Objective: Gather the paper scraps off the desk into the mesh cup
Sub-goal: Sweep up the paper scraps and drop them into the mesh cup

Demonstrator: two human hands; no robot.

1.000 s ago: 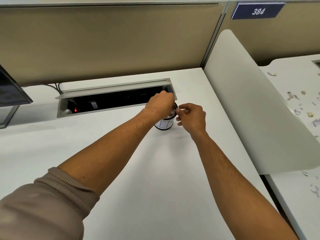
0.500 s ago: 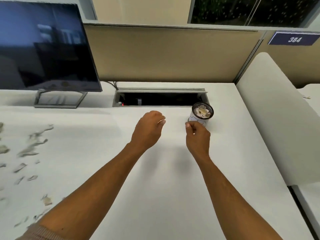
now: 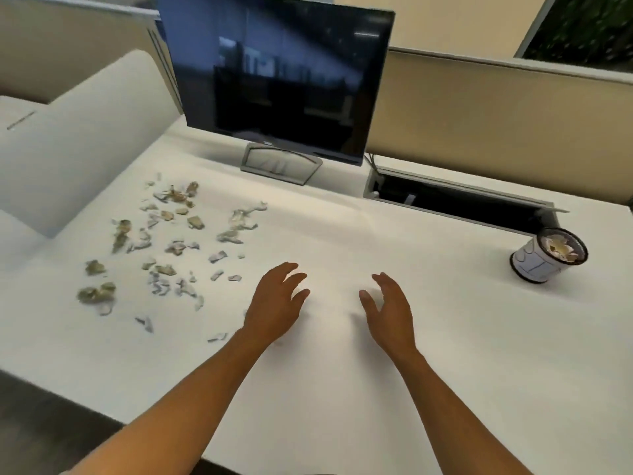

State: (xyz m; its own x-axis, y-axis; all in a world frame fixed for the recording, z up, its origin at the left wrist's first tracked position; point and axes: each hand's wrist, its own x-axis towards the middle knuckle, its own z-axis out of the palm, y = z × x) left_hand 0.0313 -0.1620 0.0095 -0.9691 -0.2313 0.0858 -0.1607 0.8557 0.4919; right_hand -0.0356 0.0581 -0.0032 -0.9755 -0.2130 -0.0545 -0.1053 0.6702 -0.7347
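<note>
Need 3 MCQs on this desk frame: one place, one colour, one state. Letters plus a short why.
1. The mesh cup stands:
A. far right, near the cable tray
B. under the monitor
C. among the paper scraps

2. The desk is:
A. black
B. white
C. wood brown

3. The hands:
A. both grip scraps
B. left hand and right hand open, holding nothing
C. right holds the cup

Key: 1 A, cup sits by the tray's right end; 2 B, surface is plain white; 3 B, fingers spread above bare desk.
</note>
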